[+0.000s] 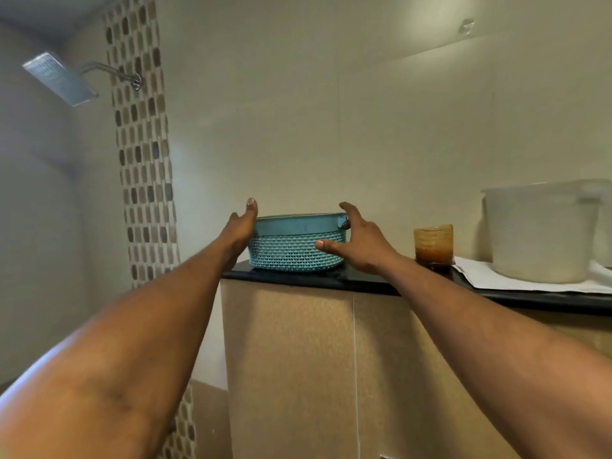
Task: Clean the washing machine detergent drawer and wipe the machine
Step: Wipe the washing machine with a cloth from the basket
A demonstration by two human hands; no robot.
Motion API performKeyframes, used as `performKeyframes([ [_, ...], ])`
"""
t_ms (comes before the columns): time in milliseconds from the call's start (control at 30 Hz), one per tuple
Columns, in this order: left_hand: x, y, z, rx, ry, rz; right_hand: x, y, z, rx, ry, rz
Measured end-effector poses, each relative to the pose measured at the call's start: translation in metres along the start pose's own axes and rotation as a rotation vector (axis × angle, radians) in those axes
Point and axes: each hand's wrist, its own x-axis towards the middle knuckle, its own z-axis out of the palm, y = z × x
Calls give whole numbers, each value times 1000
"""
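A round teal basket (294,246) with a woven lower wall stands on a high black ledge (364,284). My left hand (243,228) lies flat against its left side, thumb raised above the rim. On the right side of the basket is my right hand (359,241), fingers spread, thumb on the woven wall and fingertips near the rim handle. Both arms reach upward. The basket rests on the ledge. Its contents are hidden. No washing machine or detergent drawer is in view.
An amber glass (433,244) stands right of the basket. Further right a white bucket (539,230) sits on a white cloth (530,278). A beige tiled wall panel (288,359) drops below the ledge. A shower head (59,77) hangs upper left beside a mosaic strip (145,160).
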Motion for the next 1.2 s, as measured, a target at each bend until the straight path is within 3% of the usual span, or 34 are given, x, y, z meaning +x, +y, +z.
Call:
performKeyframes([
  [167,11,2,2,-111,-122,-42,9,0,6,43,-10,2],
  [333,4,-5,-4,-171,-92,0,6,-19,8,179,6,-7],
  [500,-23,-4,-42,-268,156,36,-5,-65,8,265,31,-66],
  [667,-61,-12,-131,-210,380,27,-24,-128,41,432,-4,-120],
  [900,-179,-78,-275,-70,427,-346,-93,-217,162,676,-176,-36],
  [1033,-252,-161,-334,-14,548,-481,-163,-262,261,793,-268,99],
  [1200,-362,-280,-398,16,722,-646,-264,-314,386,738,-408,175],
])
